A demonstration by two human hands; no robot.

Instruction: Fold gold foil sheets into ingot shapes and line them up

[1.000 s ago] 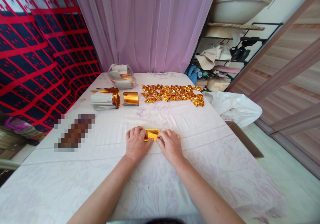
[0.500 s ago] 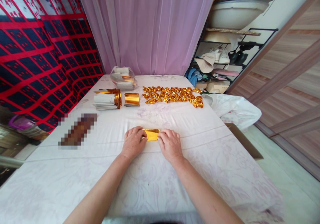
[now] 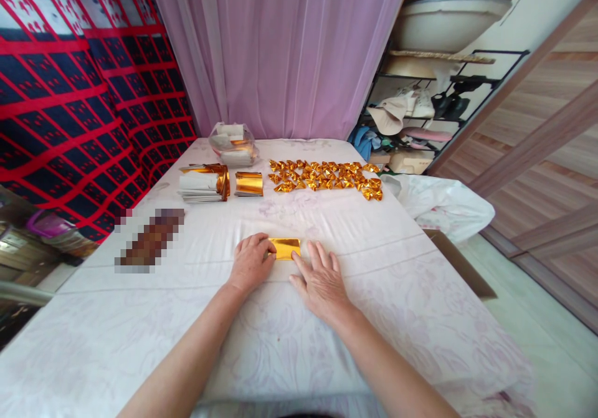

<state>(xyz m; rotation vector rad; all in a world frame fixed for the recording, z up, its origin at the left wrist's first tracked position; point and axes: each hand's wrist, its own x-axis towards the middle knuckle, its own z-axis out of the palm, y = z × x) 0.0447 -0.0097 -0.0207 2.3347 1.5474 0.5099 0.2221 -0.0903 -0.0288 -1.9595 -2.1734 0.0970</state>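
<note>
One gold paper (image 3: pixel 286 248) lies flat on the cloth-covered desk (image 3: pixel 397 275); the left hand (image 3: pixel 249 262) touches its left end with bent fingers, though whether they pinch it I cannot tell; the right hand (image 3: pixel 326 281) has its fingers spread apart, forefinger at the paper's near right corner; beyond, two paper stacks (image 3: pixel 249 184) sit left of folded gold pieces (image 3: pixel 314 182)

Roomy lane mid-table, crowded at the back
Bare cloth (image 3: pixel 299 217) runs across just beyond the gold sheet (image 3: pixel 286 248), so a hand could totally slide sideways there. Past that, fat paper stack (image 3: pixel 200 189), smaller foil stack (image 3: pixel 249 184), clear bag (image 3: pixel 233 145) and folded gold pieces (image 3: pixel 327 175) block the way, skinny gaps between. Pixelated patch (image 3: pixel 152 240) sits off left.
</note>
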